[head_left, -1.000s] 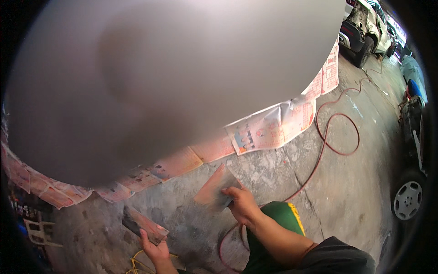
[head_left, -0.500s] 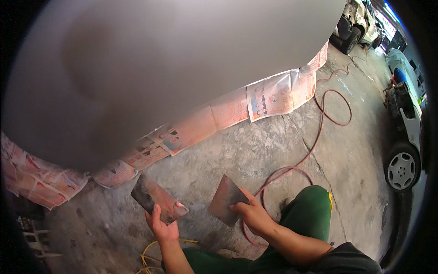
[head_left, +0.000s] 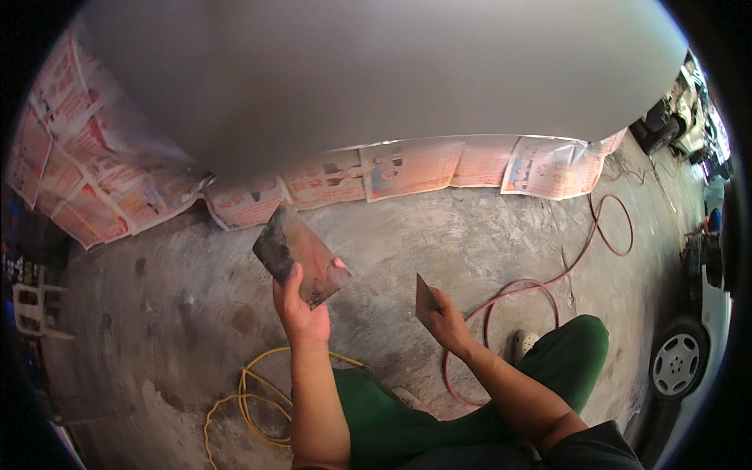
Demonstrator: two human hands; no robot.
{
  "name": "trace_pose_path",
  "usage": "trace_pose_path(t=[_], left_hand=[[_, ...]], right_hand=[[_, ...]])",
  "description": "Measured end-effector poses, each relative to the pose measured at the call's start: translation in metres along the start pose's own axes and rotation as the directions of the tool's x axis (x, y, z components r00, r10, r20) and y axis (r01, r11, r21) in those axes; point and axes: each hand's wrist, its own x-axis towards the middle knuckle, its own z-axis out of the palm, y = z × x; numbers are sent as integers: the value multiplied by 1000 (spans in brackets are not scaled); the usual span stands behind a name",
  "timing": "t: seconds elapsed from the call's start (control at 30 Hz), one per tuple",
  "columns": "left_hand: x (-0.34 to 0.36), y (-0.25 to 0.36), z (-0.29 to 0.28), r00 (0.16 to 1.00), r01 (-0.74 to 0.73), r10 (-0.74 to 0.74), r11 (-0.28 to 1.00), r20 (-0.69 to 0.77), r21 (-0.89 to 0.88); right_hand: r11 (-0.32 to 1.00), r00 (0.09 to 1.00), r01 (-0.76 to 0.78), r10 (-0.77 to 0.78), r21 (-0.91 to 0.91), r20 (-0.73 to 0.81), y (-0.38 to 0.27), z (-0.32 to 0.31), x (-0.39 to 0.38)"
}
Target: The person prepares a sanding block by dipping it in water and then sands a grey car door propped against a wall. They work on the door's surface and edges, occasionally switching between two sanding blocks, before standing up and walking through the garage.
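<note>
Plate and blade since half a second ago: the dark plate [head_left: 301, 252] has risen toward twelve o'clock in the view, and the thin blade [head_left: 424, 301] has turned from broad face to nearly edge-on; the gap between them has widened. The whole view has swung as well.
Left grip [head_left: 300, 311]: closed on the plate from beneath, thumb over its near side, with what looks like a fingertip showing at its three o'clock corner.
Right grip [head_left: 450, 321]: pinched narrow on the blade, which juts out toward ten o'clock; the fingers behind it are hidden.
Plate against blade: apart, not touching; the blade lies a little past three o'clock from the plate, and the plate between nine and ten o'clock from the right grip.
Long axis: the plate runs from about half past ten to half past four; the blade is too foreshortened to tell.
Nearer hand: the left, already under the plate; the right is well apart from it.
Plate from the left grip: at twelve o'clock, just beyond the palm, its face smeared reddish and dark.
Grey panel [head_left: 407, 86]: at twelve o'clock from both hands, blurred, with newspaper [head_left: 419, 168] hanging along its lower rim.
Concrete floor [head_left: 489, 243]: bears a red hose [head_left: 630, 229] at two o'clock from the right grip and a yellow hose [head_left: 244, 392] at seven from the left.
</note>
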Motion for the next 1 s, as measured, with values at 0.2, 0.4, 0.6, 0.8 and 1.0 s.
trace_pose_path(t=[0.2,0.4,0.6,0.8,1.0], left_hand=[[6,7,-17,989,42,-50,997,-139,-60],[-1,17,-14,976,90,-100,994,-195,-58],[0,22,-24,964,87,-80,996,-255,18],[1,23,-12,983,25,-20,999,-181,27],[16,6,-38,993,-44,63,982,-100,183]], right_hand=[[988,999,-12,19,-153,45,43,23,-12],[989,994,-65,76,-132,81,94,27,-20],[980,997,19,-5,-198,71,45,40,-18],[965,988,151,-151,-215,16,4,13,25],[610,790,589,-572,-530,220,-174,-28,41]])
